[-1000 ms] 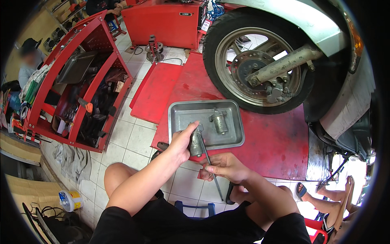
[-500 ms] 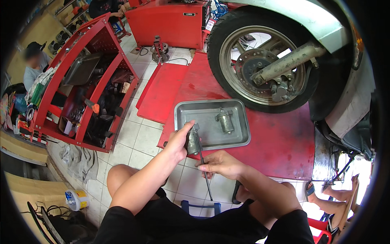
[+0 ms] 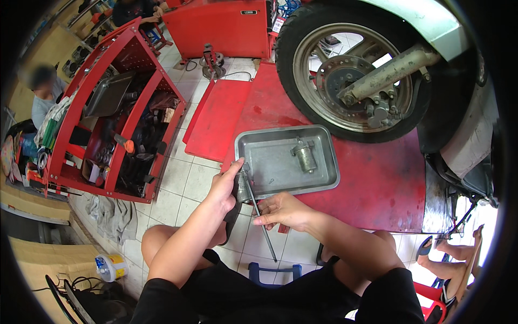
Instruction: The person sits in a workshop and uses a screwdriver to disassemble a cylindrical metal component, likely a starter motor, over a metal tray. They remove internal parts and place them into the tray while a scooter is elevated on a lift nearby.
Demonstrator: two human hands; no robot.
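Note:
My left hand (image 3: 225,188) is closed around a dull metal starter motor (image 3: 244,193) at the near left corner of a grey metal tray (image 3: 333,162). A long thin dark rod (image 3: 265,233) slants from the top of that motor down toward my lap; its upper end lies by my left thumb. My right hand (image 3: 283,209) pinches the rod partway down, with the fingertips partly hidden. Inside the tray, a second, similar starter motor (image 3: 305,157) lies toward the right. A small bolt-like piece (image 3: 271,181) rests on the tray's bottom.
The tray stands on a red platform (image 3: 377,189), beside a motorcycle front wheel (image 3: 345,75). A red tool cart (image 3: 124,119) is at left, with another person (image 3: 46,97) behind it. A blue stool (image 3: 275,274) is below my hands; someone's legs (image 3: 453,259) show at right.
Both hands, with the motor and rod, have shifted slightly left relative to the tray. The small bolt-like piece now shows in the tray. The view has also turned slightly.

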